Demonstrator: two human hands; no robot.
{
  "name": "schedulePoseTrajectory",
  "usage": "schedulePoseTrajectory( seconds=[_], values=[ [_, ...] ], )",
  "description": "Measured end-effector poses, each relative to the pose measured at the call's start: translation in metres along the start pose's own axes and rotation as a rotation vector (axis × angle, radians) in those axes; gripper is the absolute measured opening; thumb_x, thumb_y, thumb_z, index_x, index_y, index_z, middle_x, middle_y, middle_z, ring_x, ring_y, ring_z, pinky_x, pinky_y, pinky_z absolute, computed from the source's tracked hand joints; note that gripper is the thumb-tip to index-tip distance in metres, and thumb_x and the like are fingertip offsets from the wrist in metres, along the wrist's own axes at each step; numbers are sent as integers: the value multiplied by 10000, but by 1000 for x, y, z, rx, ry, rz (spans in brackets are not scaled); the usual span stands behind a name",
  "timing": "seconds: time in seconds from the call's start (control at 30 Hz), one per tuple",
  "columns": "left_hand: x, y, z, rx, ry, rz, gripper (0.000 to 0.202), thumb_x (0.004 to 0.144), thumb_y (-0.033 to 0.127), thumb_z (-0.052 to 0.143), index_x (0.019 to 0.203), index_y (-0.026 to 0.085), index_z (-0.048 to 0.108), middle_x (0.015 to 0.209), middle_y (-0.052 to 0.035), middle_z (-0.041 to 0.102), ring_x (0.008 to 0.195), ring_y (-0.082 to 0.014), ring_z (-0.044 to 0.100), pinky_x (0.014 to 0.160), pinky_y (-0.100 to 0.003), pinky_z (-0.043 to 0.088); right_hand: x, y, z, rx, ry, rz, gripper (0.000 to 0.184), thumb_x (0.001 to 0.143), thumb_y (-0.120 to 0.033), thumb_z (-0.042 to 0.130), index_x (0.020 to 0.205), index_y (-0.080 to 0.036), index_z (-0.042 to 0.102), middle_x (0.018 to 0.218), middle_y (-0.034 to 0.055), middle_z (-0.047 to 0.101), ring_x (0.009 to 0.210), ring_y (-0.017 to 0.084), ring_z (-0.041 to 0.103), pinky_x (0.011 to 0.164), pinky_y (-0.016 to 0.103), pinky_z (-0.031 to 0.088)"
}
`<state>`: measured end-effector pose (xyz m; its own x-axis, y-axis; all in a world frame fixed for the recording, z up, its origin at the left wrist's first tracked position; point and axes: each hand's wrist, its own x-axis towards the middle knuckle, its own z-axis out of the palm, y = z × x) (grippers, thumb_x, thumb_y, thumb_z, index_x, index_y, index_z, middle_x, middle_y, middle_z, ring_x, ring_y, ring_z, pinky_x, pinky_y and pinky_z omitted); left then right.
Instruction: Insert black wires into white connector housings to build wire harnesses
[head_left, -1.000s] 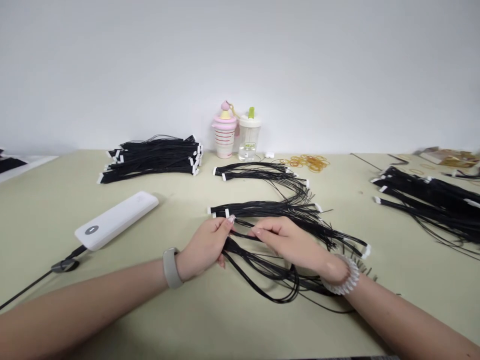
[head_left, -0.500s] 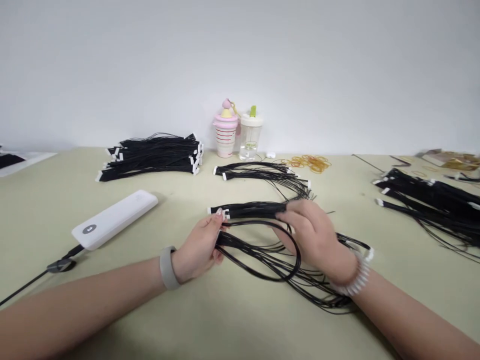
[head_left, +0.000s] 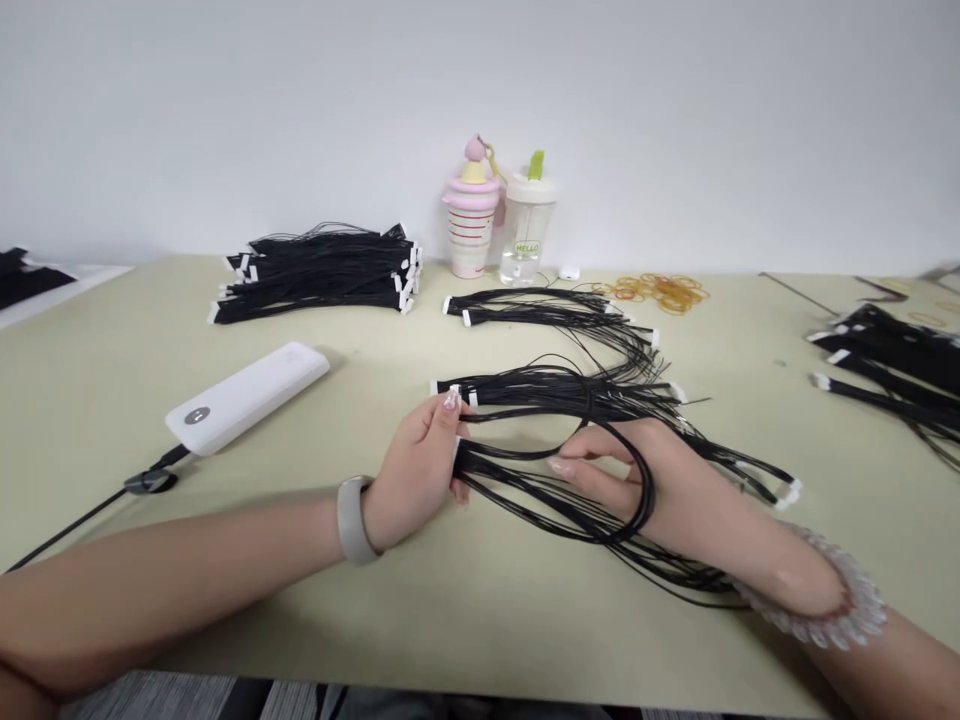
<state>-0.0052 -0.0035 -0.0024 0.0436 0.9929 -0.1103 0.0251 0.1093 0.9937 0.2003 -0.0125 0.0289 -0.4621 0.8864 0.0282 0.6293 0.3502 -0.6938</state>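
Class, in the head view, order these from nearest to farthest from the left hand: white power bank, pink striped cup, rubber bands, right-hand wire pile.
From the left hand:
1. White power bank, left.
2. Pink striped cup, behind.
3. Rubber bands, right.
4. Wire pile, far right.

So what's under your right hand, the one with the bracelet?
Black wires run under the right hand, and one loop curls over it. Exactly how they lie beneath the palm is covered, so I can't see that.
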Motion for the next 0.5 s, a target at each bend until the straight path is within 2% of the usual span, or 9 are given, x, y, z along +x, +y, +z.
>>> schedulePoseTrajectory(
  seconds=[0.1, 0.17, 0.27, 0.37, 0.5],
  values=[
    [-3, 1, 0, 47, -19, 18, 334, 848, 490, 344, 801, 187, 478, 600, 51, 450, 294, -42, 428, 262, -165, 359, 1, -6, 12, 5, -106, -82, 355, 884, -354, 390, 608, -163, 507, 526, -35, 425, 493, 65, 347, 455, 196, 275],
    [-5, 1, 1, 76, -42, 34, 330, 849, 480, 341, 790, 188, 483, 619, 47, 446, 295, -38, 422, 260, -170, 369, 3, -9, 21, -1, -72, -138, 354, 896, -340, 370, 646, -164, 548, 554, -27, 481, 516, 70, 390, 493, 195, 314],
    [-8, 2, 1, 116, -79, 46, 306, 851, 452, 343, 786, 195, 494, 629, 44, 431, 305, -41, 428, 267, -176, 386, 5, -12, 30, -29, -16, -228, 272, 894, -303, 391, 810, -176, 616, 723, 0, 615, 637, 85, 501, 635, 196, 387],
    [-10, 1, 1, 141, -95, 54, 300, 850, 453, 344, 803, 202, 501, 617, 41, 433, 322, -49, 437, 274, -173, 386, 4, -17, 31, -59, -51, -252, 261, 898, -280, 387, 827, -179, 617, 722, 0, 628, 633, 77, 518, 629, 190, 388],
    [-12, -1, 2, 185, -88, 102, 308, 850, 453, 347, 805, 193, 507, 578, 39, 444, 333, -50, 425, 294, -163, 373, 2, -22, 30, -120, -20, -319, 217, 876, -292, 436, 849, -198, 630, 758, 2, 641, 651, 83, 542, 629, 202, 390]
  ],
)
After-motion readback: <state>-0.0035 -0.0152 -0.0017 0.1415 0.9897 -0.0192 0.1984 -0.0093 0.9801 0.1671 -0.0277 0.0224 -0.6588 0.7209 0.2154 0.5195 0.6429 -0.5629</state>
